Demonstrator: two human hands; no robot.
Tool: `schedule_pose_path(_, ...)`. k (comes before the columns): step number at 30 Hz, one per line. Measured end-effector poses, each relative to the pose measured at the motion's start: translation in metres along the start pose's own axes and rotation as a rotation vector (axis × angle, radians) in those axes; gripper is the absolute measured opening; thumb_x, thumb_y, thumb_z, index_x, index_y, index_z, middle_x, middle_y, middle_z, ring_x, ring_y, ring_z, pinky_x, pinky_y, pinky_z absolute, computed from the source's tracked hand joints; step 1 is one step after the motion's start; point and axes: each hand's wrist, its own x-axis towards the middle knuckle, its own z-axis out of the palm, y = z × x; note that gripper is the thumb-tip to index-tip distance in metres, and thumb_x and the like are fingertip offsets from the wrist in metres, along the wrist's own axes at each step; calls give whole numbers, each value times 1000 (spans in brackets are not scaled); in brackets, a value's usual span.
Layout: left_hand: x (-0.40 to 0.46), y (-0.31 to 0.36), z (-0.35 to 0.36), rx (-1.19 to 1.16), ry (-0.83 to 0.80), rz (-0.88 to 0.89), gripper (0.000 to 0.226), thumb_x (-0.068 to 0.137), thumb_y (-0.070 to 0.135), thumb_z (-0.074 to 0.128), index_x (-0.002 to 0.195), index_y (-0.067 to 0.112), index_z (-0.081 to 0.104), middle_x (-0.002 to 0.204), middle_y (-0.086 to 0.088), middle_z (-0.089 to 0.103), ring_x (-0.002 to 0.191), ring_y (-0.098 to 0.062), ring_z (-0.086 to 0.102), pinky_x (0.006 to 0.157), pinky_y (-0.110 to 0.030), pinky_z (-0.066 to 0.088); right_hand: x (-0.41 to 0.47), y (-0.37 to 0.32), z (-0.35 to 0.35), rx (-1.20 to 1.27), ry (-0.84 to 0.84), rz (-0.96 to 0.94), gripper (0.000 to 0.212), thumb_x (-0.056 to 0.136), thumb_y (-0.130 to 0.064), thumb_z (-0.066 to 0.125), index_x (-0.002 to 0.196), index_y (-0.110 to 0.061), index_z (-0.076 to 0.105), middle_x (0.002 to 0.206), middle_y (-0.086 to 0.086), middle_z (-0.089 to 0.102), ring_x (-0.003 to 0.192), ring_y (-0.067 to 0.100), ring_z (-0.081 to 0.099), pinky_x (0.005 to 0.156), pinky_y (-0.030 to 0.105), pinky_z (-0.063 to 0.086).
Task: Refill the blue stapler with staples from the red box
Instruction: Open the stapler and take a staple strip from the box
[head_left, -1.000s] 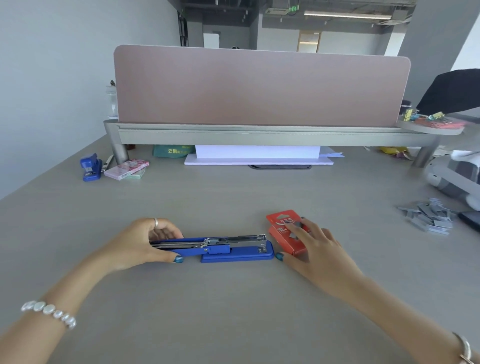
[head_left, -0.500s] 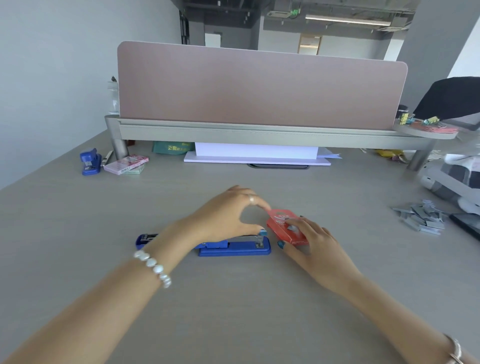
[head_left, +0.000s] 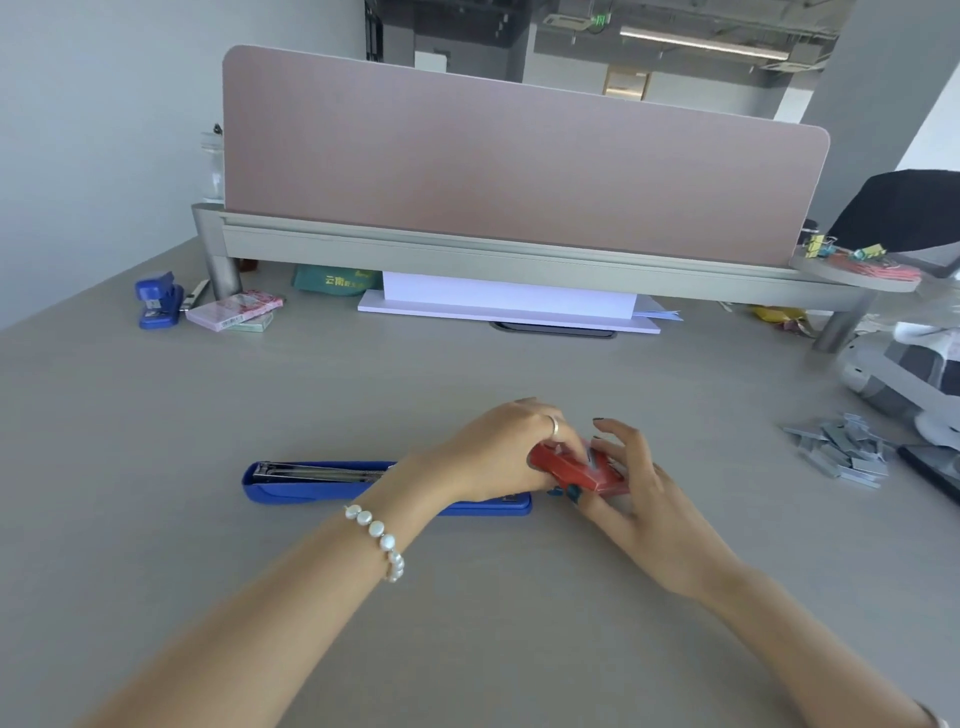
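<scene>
At the far left of the grey desk (head_left: 156, 519) stands one small blue stapler (head_left: 156, 301), and just beside it two flat packets (head_left: 236, 312) lie stacked, pink over green; their print is too small to read. Behind them, under the pink divider (head_left: 519, 166), lies one green pouch (head_left: 332, 280) with yellow writing, too blurred to read with certainty, next to a stack of white paper (head_left: 509, 304). Nearer the person, the long blue stapler (head_left: 317, 483) lies flat on the desk and opened out, its metal staple channel exposed; I cannot tell whether any staples sit in it. The left hand (head_left: 498, 452), wearing one ring and one pearl bracelet (head_left: 379, 540), crosses over the stapler's right end and pinches at the top of the one red box (head_left: 576, 467). The right hand (head_left: 639, 493) cradles that box from beneath, thumb and fingers closed around it; something grey shows at the box's top, its contents otherwise hidden. On the right lies one loose heap of grey staple strips (head_left: 841, 449), too many to count.
</scene>
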Motion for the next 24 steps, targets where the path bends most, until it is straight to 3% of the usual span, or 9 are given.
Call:
schedule_pose_path(2,0,-3,-2,-33,-25,-15,29,76,11,66,101,25,70,99,-2,67,92,-14,54,85,-31,44,0,0,-1,31,-25,13,72,79,-34,65,133,-36,16,106,-41,36,106,11,52,88,18,35)
schedule_pose_path(5,-2,-5,-9,-84,-64,-61,25,78,15,67,101,25,70,103,5,69,93,-12,59,88,-31,48,1,-1,-3,73,-49,32,80,72,-42,69,131,-45,15,108,-39,38,99,-4,50,80,-4,32)
schedule_pose_path(6,-2,-5,-11,-114,-61,-79,22,80,18,67,100,24,71,101,9,69,90,-8,60,86,-28,49,1,-1,-4,79,-61,35,80,71,-43,70,130,-46,16,110,-36,41,100,-5,50,80,-5,32)
schedule_pose_path(9,-3,-2,-14,-218,-6,-83,22,83,25,64,104,26,68,99,7,73,81,-4,63,80,-22,51,2,3,-5,70,-64,46,75,72,-38,71,127,-47,22,123,-17,50,105,5,55,86,12,38)
schedule_pose_path(11,-3,0,-14,-231,49,-59,25,86,29,59,111,31,59,98,6,74,76,-9,64,73,-20,50,1,6,-6,77,-45,49,68,77,-26,68,125,-47,25,121,-9,58,99,4,58,80,8,38)
schedule_pose_path(13,-2,1,-13,-189,110,-30,17,89,24,56,105,29,52,97,6,73,76,-11,65,71,-17,50,1,8,-5,89,-38,48,64,79,-18,64,124,-44,27,108,-14,62,91,-7,58,74,0,37)
schedule_pose_path(16,-1,3,-9,-31,170,41,9,91,18,49,89,24,44,101,-5,69,78,-26,65,72,-40,54,1,8,-5,120,-33,40,58,82,-15,64,125,-34,31,96,-27,59,85,-17,55,72,-3,37)
schedule_pose_path(21,-4,0,-5,112,177,132,18,88,8,46,84,18,60,136,7,50,99,-19,63,83,-38,50,1,8,-6,168,-5,52,51,84,-16,62,125,-28,34,81,-27,56,77,-19,55,70,-3,37)
schedule_pose_path(24,-8,-1,-2,109,140,80,22,85,15,51,97,18,69,146,14,40,120,1,48,98,-23,41,2,8,-6,199,-5,57,51,84,-18,61,125,-30,33,96,-29,58,85,-20,55,72,-3,36)
